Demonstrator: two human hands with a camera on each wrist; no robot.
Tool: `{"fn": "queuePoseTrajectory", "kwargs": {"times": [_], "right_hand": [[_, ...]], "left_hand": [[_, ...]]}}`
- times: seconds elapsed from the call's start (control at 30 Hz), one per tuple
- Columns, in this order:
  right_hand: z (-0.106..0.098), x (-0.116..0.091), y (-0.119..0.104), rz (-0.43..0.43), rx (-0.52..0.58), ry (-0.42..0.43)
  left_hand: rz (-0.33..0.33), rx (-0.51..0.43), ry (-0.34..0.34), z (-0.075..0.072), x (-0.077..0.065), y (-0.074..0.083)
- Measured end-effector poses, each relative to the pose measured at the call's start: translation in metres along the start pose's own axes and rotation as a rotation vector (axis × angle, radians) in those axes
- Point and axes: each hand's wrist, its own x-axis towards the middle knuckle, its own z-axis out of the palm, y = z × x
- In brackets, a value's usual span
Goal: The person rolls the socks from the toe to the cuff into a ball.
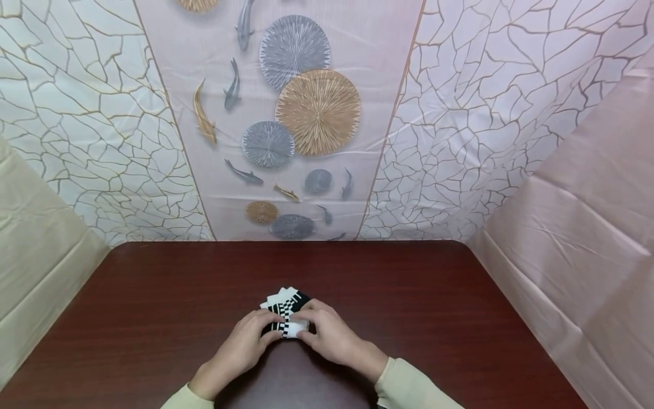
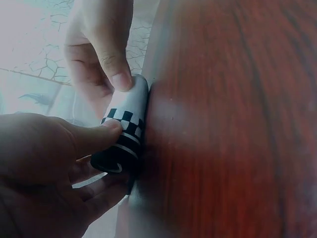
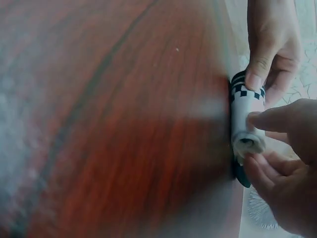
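A rolled sock (image 1: 296, 329) in white and black, with a checkered band, lies across the near part of the table between both hands. Beyond the roll, flat sock parts (image 1: 283, 298) with white and black ends fan out on the tabletop. My left hand (image 1: 247, 341) grips the black, striped end of the roll (image 2: 126, 141), thumb on the checkered band. At the white end, my right hand (image 1: 329, 335) pinches the roll with thumb and fingers. The right wrist view shows the coiled open end (image 3: 247, 145) by the right fingertips. The fingers hide part of the socks.
The dark red-brown wooden table (image 1: 409, 295) has rounded far corners. A patterned cloth backdrop (image 1: 434, 142) stands right behind its far edge, with cloth side panels (image 1: 572, 227) to left and right.
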Motion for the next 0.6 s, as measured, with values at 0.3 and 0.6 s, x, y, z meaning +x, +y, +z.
{"fn": "queuePoseTrajectory", "kwargs": {"times": [0.3, 0.6], "right_hand": [[0.0078, -0.0048, -0.0016, -0.041, -0.09, 0.016], [0.0083, -0.004, 0.0025, -0.091, -0.05, 0.056]], "left_hand": [[-0.029, -0.023, -0.057, -0.0004, 0.0022, 0.001], [-0.056, -0.022, -0.052, -0.0035, 0.0023, 0.0049]]}}
